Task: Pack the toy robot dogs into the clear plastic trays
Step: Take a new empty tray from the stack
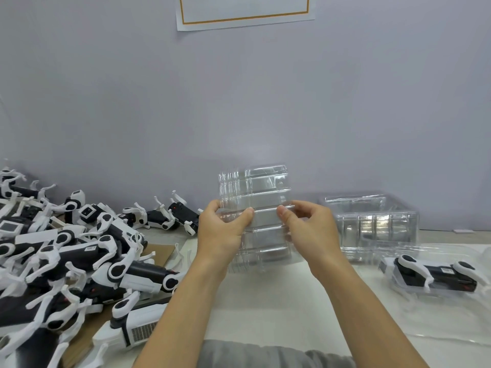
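grey fabric [265, 354] sits right at the bottom edge under our forearms, probably a lap or shirt, can't really tell which. from there both our arms reach forward to a stack of clear plastic trays [263, 197] that we're holding upright in the air above the white table [265, 301], pretty much dead centre. our left hand [220, 232] grips the stack's left edge, thumb on the near face and fingers curled round behind. our right hand [310, 229] pinches the right side, thumb pressing the front, other fingers wrapped round the back. looks like several trays nested together, but how many we can't count through all the clear plastic.

left of us is a big messy pile of toy robot dogs [79, 261], white and black, legs sticking out everywhere, lying partly on a piece of brown cardboard [159, 254]. none of that pile is in a tray.

on the right, further back near the wall, another batch of clear trays [372, 221] sits on the table, a bit blurry. closer on the right one packed dog [430, 274] lies on its side inside a clear tray, well apart from our hands.

up top a white sheet with an orange border [244, 9] hangs on the grey wall [132, 88].
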A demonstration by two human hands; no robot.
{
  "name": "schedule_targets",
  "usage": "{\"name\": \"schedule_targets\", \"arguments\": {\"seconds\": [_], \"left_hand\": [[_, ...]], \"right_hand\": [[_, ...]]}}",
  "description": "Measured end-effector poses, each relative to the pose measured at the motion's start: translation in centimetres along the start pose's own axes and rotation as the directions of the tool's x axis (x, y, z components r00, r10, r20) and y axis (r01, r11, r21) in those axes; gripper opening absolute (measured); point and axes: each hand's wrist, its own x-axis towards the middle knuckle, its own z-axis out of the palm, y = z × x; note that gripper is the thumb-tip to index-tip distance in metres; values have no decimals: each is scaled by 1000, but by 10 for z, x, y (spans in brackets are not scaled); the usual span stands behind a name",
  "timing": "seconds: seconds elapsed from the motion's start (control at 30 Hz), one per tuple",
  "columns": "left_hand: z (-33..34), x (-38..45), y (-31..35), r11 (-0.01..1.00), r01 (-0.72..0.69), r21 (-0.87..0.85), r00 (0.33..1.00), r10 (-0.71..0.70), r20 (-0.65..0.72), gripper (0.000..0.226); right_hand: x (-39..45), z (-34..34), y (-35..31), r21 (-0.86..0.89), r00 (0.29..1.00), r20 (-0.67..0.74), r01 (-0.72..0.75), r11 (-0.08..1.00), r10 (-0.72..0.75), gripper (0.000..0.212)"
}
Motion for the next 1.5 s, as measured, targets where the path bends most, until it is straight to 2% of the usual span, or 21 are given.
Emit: {"name": "schedule_targets", "arguments": {"seconds": [0.27,0.43,0.57,0.67,0.7,0.8,0.83,0.97,1.03,1.13,1.23,1.33,1.5], "left_hand": [[-2,3,-3,1000,7,0,1000,-7,-5,18],[-10,6,-5,997,42,-61,999,-43,-22,16],[-18,8,-7,979,132,-156,984,-149,-100,9],[-19,9,-11,922,196,-333,949,-264,-174,7],[-17,8,-11,894,208,-396,934,-302,-192,10],[-6,3,-11,811,260,-524,902,-397,-168,71],[-3,2,-12,807,265,-527,902,-400,-159,81],[1,1,-11,820,271,-505,899,-403,-172,100],[3,2,-12,837,286,-466,895,-407,-183,96],[9,4,-14,883,287,-372,905,-377,-196,58],[20,2,-20,910,325,-259,910,-375,-178,39],[21,1,-22,882,324,-341,900,-399,-177,11],[19,-2,-17,795,352,-495,885,-454,-100,14]], "right_hand": [[4,-7,-4,20,998,-58,-34,999,35,17],[11,-28,-8,66,995,-72,-66,996,71,11],[18,-47,-13,130,973,-205,-81,988,107,11],[21,-56,-20,228,942,-322,-19,974,94,17],[20,-58,-23,255,929,-362,14,967,82,19],[18,-62,-32,315,874,-484,137,939,35,20],[17,-63,-35,337,859,-511,177,925,21,21],[13,-66,-44,439,864,-503,258,861,-3,25],[12,-65,-46,505,890,-455,259,823,0,27],[12,-63,-47,568,919,-394,239,787,5,29],[11,-59,-47,582,930,-368,227,781,3,30],[11,-56,-47,578,934,-357,213,788,10,30],[10,-52,-45,570,939,-344,204,796,6,30]]}}
